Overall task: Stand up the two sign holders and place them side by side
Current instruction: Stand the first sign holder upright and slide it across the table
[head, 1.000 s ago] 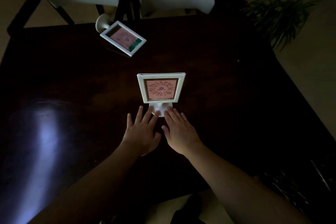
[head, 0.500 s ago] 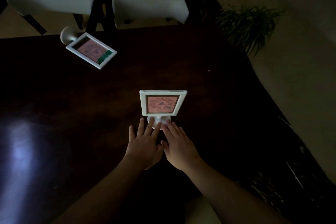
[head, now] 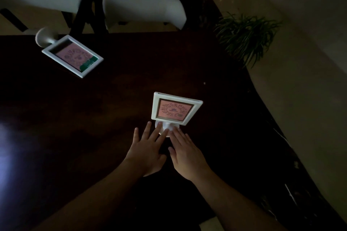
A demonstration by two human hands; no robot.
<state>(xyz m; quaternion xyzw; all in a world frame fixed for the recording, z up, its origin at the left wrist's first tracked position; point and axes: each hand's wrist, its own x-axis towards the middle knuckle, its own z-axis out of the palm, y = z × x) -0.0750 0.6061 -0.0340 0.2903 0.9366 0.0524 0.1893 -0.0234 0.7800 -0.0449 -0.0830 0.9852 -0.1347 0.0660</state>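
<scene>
Now your left hand [head: 148, 151] and right hand [head: 185, 153] lie flat and open, fingertips on the upright sign's [head: 175, 108] base, holding nothing; next, reach for the fallen sign [head: 73, 55].

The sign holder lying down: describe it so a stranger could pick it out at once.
On the dark table, look to the far left corner, near the white chairs. The sign holder lying down rests there, round base toward the chairs; the other sign holder stands upright by the hands.

Both hands' fingers [head: 159, 127] touch the upright sign holder [head: 175, 108] base.
</scene>
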